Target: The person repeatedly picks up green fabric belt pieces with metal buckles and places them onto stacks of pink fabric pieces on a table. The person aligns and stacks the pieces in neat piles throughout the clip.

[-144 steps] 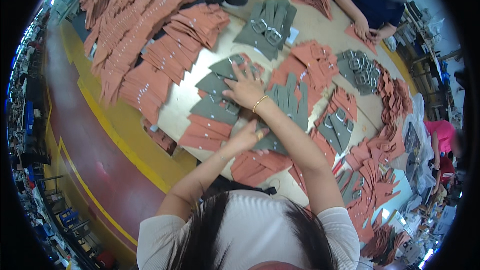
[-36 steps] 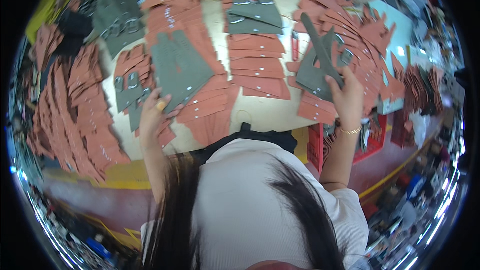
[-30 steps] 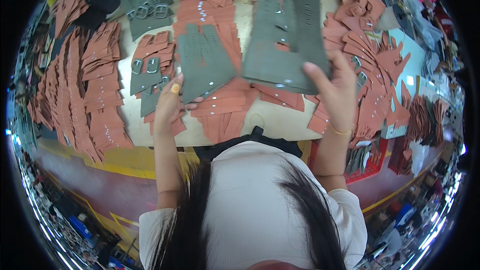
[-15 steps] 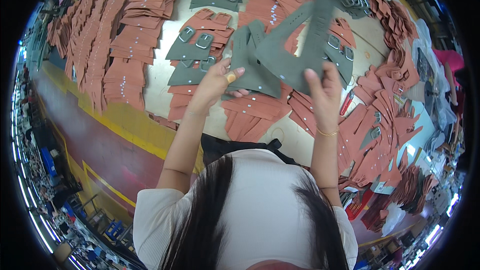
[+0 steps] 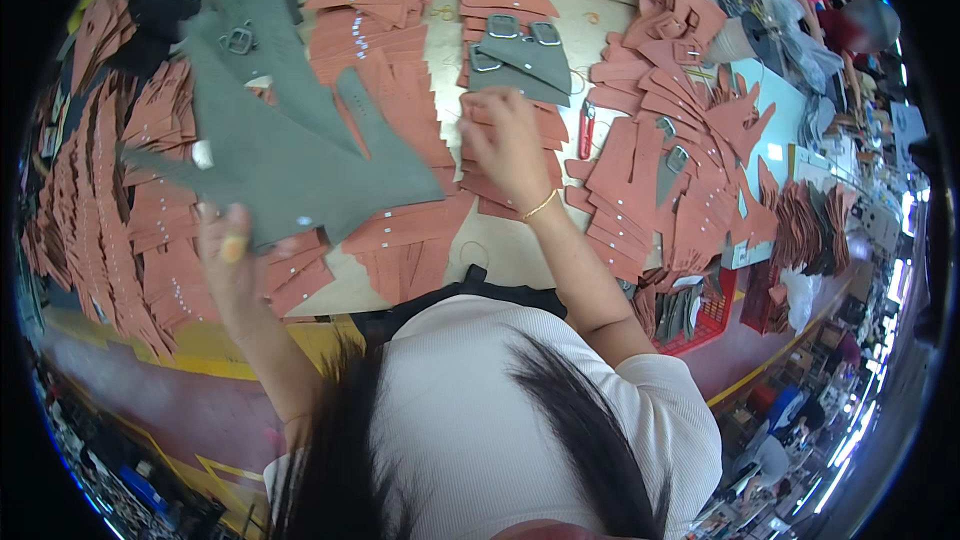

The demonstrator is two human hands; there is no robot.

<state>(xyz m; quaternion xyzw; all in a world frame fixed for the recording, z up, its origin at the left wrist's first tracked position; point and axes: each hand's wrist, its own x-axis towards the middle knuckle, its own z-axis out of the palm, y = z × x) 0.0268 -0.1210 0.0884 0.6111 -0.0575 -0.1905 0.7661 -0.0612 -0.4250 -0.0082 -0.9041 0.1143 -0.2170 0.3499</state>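
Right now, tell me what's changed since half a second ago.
The right hand has let go of its green piece and, looking empty, is at the middle orange stack. The left hand has moved left, holding green material. The buckled green pieces and red-handled tool stayed put.

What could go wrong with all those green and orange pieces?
The green pieces in the left hand hang over orange stacks, so they might drag some crooked. Stacks lie close together, so pieces could get mixed up. The red tool lies near the right hand and might get bumped.
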